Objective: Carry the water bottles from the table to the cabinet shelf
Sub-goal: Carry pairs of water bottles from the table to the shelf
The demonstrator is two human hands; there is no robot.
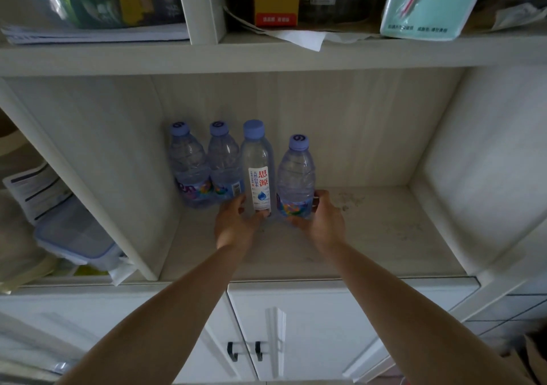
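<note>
Several clear water bottles with pale blue caps stand upright in a row on the white cabinet shelf. The two leftmost bottles stand untouched at the back left. My left hand grips the base of the tall bottle with the white label. My right hand grips the base of the shorter bottle with the colourful label, the rightmost in the row. Both held bottles stand on the shelf floor.
A vertical divider bounds the compartment on the left, with a plastic box and papers beyond it. The upper shelf carries boxes and papers. Closed cabinet doors with black handles lie below. The shelf's right half holds nothing.
</note>
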